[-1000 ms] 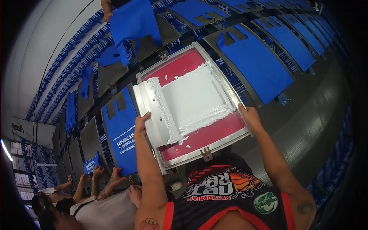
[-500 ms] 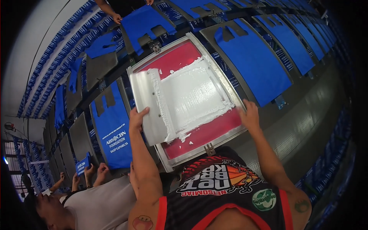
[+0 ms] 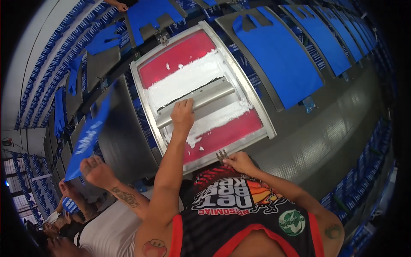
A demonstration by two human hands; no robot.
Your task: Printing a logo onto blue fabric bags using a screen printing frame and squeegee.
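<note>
My left hand [image 3: 182, 113] is closed on a metal squeegee [image 3: 216, 96] that lies across the middle of a screen-printing frame [image 3: 239, 143]. Thick white ink [image 3: 182, 77] covers the centre of the frame's mesh, on both sides of the squeegee. Red areas [image 3: 188, 49] show at the far and near ends, with a few white flecks on them. At the frame's near edge, my right hand [image 3: 239, 162] has its thumb and fingers closed on a small metal bracket [image 3: 221, 155]. The frame rests flat and hides what lies beneath it.
To the right, blue bag-shaped fabric pieces [image 3: 278, 55] lie on dark boards in a row. At my left, a person's hand [image 3: 98, 171] is beside a raised blue fabric piece [image 3: 87, 137], near a bare dark board [image 3: 122, 124]. Blue printed pieces hang in rows [image 3: 47, 77] beyond.
The squeegee has gone from the frame's left side to lying across its middle. My right hand moved from the right rail to the near bracket. The neighbour's blue piece was lifted off its board.
</note>
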